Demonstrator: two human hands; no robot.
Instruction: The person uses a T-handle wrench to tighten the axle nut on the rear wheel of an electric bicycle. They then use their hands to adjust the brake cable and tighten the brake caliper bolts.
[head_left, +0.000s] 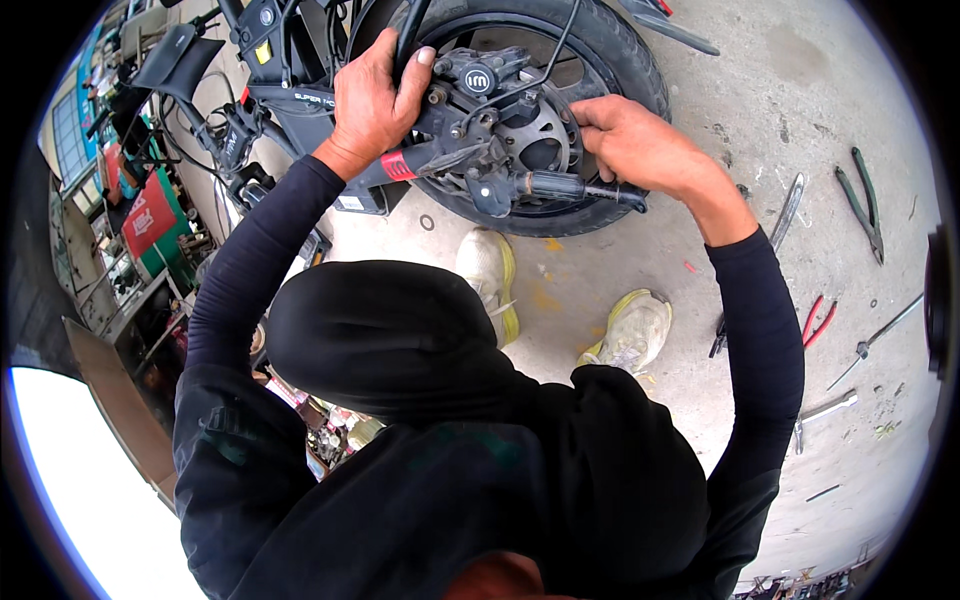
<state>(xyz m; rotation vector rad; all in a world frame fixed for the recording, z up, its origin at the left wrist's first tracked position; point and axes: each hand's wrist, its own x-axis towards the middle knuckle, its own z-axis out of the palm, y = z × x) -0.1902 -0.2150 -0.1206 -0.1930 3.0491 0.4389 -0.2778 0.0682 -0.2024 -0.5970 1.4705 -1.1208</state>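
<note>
Over stained concrete floor, I am gripping the fork leg in my closed left hand, while my right hand is curling loosely, fingertips touching the motorcycle wheel.

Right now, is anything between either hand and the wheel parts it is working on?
Nothing visible. The left hand already grips a black part at the wheel beside the brake caliper. The right hand rests against the brake disc, just above a black-handled tool.
</note>
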